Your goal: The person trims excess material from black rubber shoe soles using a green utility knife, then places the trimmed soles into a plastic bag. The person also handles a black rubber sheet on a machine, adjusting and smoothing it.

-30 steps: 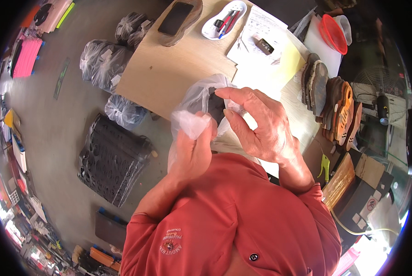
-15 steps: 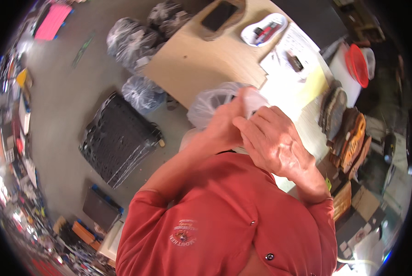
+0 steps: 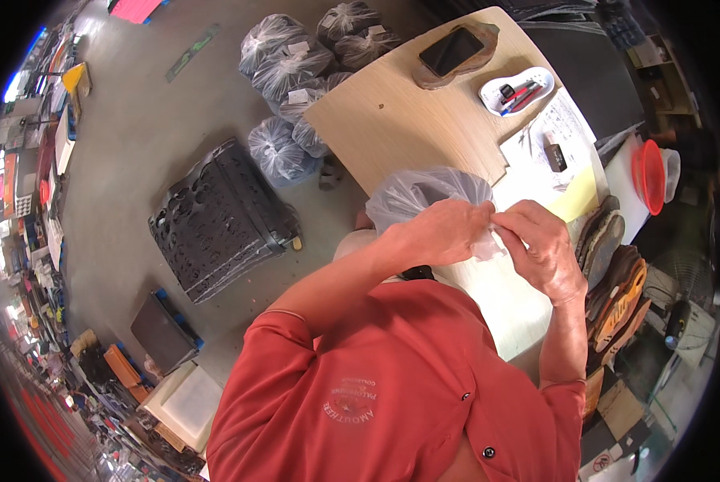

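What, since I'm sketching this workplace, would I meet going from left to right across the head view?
Yellow object → black stack on the floor → clear plastic bag at the hands → right hand → red bowl.

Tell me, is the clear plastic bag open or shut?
Apparently gathered shut: the clear plastic bag narrows to a bunch between left hand and right hand. Knotted? Cannot tell.

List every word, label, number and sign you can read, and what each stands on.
Red shirt: pale chest lettering, not copied here.
White sheet: handwriting, too small to read.
White labels on plastic-wrapped bundles: too small to read.
Round sign, lower right: too small to read.
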A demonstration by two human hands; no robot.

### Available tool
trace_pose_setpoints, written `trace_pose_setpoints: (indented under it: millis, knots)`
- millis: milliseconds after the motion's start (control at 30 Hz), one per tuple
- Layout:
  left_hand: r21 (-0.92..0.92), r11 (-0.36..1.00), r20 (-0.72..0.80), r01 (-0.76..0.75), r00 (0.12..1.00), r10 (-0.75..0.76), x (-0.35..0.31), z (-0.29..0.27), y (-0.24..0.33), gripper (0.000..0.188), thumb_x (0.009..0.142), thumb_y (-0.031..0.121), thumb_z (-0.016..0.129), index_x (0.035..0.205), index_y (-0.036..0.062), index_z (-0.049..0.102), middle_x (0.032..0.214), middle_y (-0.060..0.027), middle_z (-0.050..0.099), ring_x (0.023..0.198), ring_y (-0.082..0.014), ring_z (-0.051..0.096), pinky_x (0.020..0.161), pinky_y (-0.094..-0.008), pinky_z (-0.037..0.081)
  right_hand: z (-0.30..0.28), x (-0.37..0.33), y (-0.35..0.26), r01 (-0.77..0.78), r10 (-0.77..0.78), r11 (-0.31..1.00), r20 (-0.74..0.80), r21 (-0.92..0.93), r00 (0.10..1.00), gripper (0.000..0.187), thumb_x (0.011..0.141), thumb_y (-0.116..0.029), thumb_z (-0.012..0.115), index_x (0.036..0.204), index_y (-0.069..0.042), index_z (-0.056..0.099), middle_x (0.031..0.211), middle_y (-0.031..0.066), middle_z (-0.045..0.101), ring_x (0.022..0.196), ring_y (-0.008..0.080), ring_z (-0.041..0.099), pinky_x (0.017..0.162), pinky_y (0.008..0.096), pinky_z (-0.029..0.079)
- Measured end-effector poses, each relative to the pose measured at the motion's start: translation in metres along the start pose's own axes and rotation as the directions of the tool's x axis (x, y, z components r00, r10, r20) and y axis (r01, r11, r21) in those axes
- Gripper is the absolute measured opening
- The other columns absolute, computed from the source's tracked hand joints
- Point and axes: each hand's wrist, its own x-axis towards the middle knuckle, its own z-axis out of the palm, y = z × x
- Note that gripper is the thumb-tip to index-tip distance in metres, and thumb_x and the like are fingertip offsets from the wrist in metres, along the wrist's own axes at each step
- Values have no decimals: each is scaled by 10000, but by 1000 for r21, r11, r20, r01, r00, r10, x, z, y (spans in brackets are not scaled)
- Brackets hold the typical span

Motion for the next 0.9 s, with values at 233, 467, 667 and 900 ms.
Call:
trace_pose_setpoints:
  millis: [233, 467, 667, 900]
  knots:
    - [-316, 944, 95, 94, 993, -67, -4, -21, -5, 337, 1040, 236, 569, 1268, -1, 641, 912, -150, 731, 786, -270, 651, 746, -389, 512, 29, -35, 20, -354, 420, 832, -66, 428, 905, 73, 931, 40, 712, 997, 21, 738, 829, 45, 695, 742, 93, 627, 672, 256, 509]
    - [-486, 860, -84, 157, 971, -225, -14, -3, 5, 154, 910, 53, 649, 1026, -21, 717, 957, -145, 719, 850, -225, 669, 802, -339, 523, 45, -48, 22, -299, 329, 898, -40, 324, 943, 356, 818, -11, 817, 1161, -40, 726, 1101, 119, 737, 967, 272, 713, 822, 368, 576]
    - [-44, 996, -144, 75, 986, -81, -19, 1, 8, 193, 817, -47, 665, 1003, 2, 647, 1015, -185, 691, 900, -410, 662, 773, -453, 531, 69, -19, 49, -31, 50, 939, -46, 343, 998, 554, 765, 15, 821, 1288, -58, 652, 1219, 137, 700, 1147, 341, 667, 969, 419, 560]
    - [234, 972, -434, -9, 894, 113, -29, 18, -11, 295, 742, -47, 712, 1022, 28, 662, 1137, -113, 704, 994, -353, 684, 817, -451, 556, 107, -6, 56, -93, 114, 988, -171, 127, 979, 350, 842, -5, 779, 1160, -51, 641, 960, 98, 685, 904, 282, 676, 821, 406, 567]
